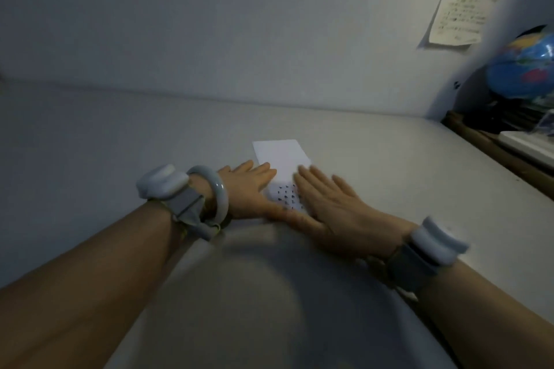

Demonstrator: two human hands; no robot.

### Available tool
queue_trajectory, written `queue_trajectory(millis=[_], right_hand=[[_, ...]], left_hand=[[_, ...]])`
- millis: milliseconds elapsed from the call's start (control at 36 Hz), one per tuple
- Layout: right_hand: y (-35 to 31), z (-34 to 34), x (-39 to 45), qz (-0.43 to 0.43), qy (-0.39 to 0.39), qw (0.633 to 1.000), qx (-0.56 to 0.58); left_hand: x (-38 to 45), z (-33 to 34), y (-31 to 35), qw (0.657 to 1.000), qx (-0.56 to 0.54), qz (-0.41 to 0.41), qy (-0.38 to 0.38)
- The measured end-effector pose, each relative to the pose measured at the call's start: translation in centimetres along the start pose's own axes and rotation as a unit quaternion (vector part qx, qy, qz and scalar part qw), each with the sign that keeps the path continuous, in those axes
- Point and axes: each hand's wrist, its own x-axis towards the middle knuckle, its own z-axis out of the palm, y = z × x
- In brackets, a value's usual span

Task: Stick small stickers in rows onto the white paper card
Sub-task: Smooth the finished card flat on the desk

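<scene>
A white paper card (281, 156) lies flat near the middle of the pale desk (389, 159), its far end bare. Nearer the person, between the two hands, a white sheet with rows of small dark stickers (287, 193) shows; whether it is the near part of the same card or a separate sheet lying against it cannot be told through the blur.

The left hand (250, 189) lies flat on the desk at the left edge of the paper, fingers (263, 172) straight and released, grasping nothing. The right hand (335, 210) rests palm down on the right edge of the paper, its fingers likewise stretched out and relaxed, the thumb reaching toward the left hand below the stickers.

Each wrist wears a grey strap with a white device (162, 181); the left wrist also carries a pale bangle (217, 192). At the far right stands a blue globe (521, 69), and a handwritten note (458, 21) hangs on the wall (209, 33).
</scene>
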Motion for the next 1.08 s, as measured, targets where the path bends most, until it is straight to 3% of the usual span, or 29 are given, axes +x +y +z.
queue_trajectory(millis=[139, 333, 444, 528, 639, 889, 1083], right_hand=[[-1.6, 0.3, 0.7, -0.053, -0.025, 0.998, 0.013], [2.3, 0.2, 1.1, 0.074, -0.025, 0.997, 0.001], [2.5, 0.4, 0.6, 0.115, 0.013, 0.993, 0.008], [0.8, 0.8, 0.1, 0.071, 0.031, 0.997, -0.019], [-0.9, 1.0, 0.0, -0.007, -0.013, 1.000, -0.016], [3.0, 0.4, -0.1, 0.115, -0.023, 0.993, -0.003], [2.6, 0.9, -0.4, 0.123, 0.004, 0.992, 0.003]], left_hand=[[-0.1, -0.2, -0.1, 1.000, 0.013, 0.009, -0.007], [-0.1, -0.2, 0.2, 1.000, 0.010, -0.011, -0.006], [-0.2, -0.1, 0.1, 1.000, 0.005, -0.010, -0.005], [-0.3, -0.1, 0.3, 1.000, 0.001, -0.011, -0.004], [-0.2, -0.2, 0.2, 1.000, 0.007, -0.005, -0.011], [-0.2, -0.2, 0.0, 1.000, -0.016, -0.008, -0.005], [-0.7, 0.7, -0.7, 0.992, -0.090, 0.018, 0.086]])
